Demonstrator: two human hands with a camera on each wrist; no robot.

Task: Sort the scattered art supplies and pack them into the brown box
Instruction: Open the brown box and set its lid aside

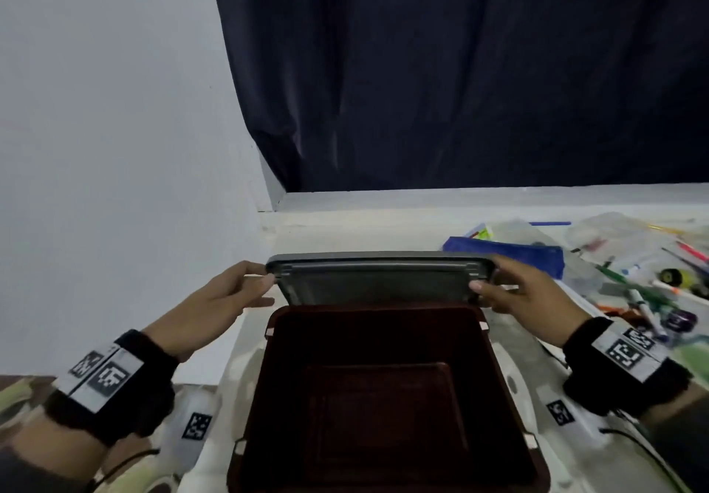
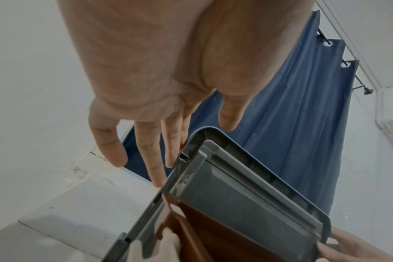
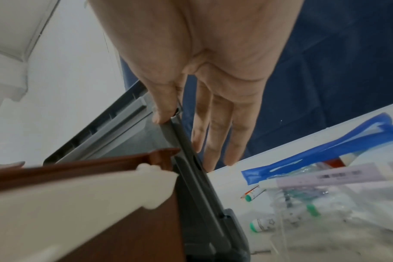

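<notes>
The brown box [image 1: 383, 408] stands open in front of me, with nothing inside it. Its grey lid [image 1: 380, 281] is tilted up at the far rim. My left hand [image 1: 264, 274] pinches the lid's left corner between thumb and index finger. My right hand [image 1: 485, 274] grips the right corner, thumb on the inner face [image 3: 159, 118] and fingers behind. In the left wrist view the lid [image 2: 247, 195] rises over the brown wall [image 2: 213, 230]. Scattered markers and pens [image 1: 644, 300] lie to the right.
A blue pouch [image 1: 510, 252] and clear plastic bags [image 1: 614, 235] holding supplies lie just right of the lid. A white wall [image 1: 115, 147] is close on the left, with a dark curtain [image 1: 460, 70] behind the table. White clips [image 3: 79, 203] sit on the box's sides.
</notes>
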